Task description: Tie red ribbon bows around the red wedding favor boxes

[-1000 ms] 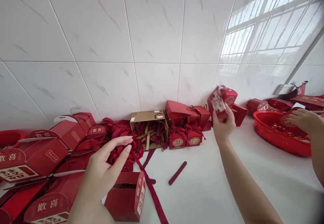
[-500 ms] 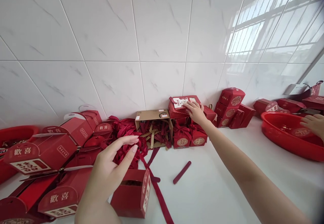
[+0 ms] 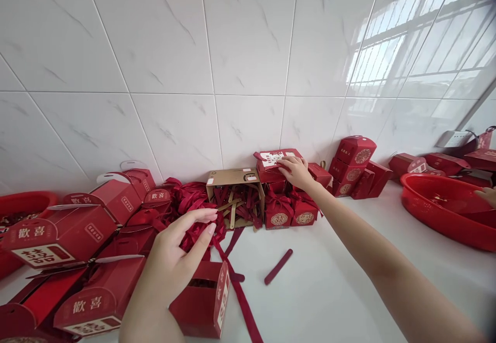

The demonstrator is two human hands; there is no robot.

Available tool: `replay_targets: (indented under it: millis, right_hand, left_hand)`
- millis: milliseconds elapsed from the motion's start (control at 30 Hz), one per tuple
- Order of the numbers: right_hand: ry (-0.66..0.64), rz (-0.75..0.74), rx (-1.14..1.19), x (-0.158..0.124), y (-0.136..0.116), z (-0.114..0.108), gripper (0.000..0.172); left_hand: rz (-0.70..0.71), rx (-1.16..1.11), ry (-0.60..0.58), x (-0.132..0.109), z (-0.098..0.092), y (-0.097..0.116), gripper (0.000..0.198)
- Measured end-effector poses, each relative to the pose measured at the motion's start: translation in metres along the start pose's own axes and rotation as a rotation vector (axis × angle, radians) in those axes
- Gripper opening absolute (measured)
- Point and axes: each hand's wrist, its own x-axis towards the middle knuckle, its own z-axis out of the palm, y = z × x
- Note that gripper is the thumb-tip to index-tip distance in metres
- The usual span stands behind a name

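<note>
My right hand [image 3: 296, 171] reaches out to a red gift box [image 3: 271, 175] with a white label on top, which rests on other boxes by the wall. Its fingers lie across the box's upper face and label; the thumb is hard to make out. Nearer to me, my left hand [image 3: 182, 250] hovers with nothing in it, thumb and curved fingers apart. Below it stands a red box [image 3: 199, 309] with an opening in its top, partly hidden by the hand. Behind the left hand is a heap of dark red ribbon [image 3: 194, 201], one strand [image 3: 246, 307] trailing forward.
Red handled boxes [image 3: 58, 237] pile up at the left, beside a red basin [image 3: 31, 201]. A cardboard box [image 3: 234, 176] of flat strips stands centrally. One loose strip [image 3: 279, 266] lies on the white counter [image 3: 329, 281]. Another person's hand [image 3: 486, 196] is over the right basin [image 3: 430, 224].
My right hand and the labelled box have shifted slightly left. My left hand has moved a little to the right. The other person's hand has drawn back toward the right edge.
</note>
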Motion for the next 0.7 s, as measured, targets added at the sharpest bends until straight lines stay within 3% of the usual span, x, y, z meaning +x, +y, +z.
replay_targets:
  millis: [167,700]
  right_hand:
    - [-0.020,-0.062,-0.055,-0.006,0.005,0.001,0.046]
    - [0.087,-0.103,-0.214,-0.011,0.024,0.003,0.040]
  left_hand:
    - [0.024,-0.004,-0.043,0.001,0.000,-0.001,0.034]
    - [0.001,-0.030,-0.043,0.002,0.001,-0.003,0.035]
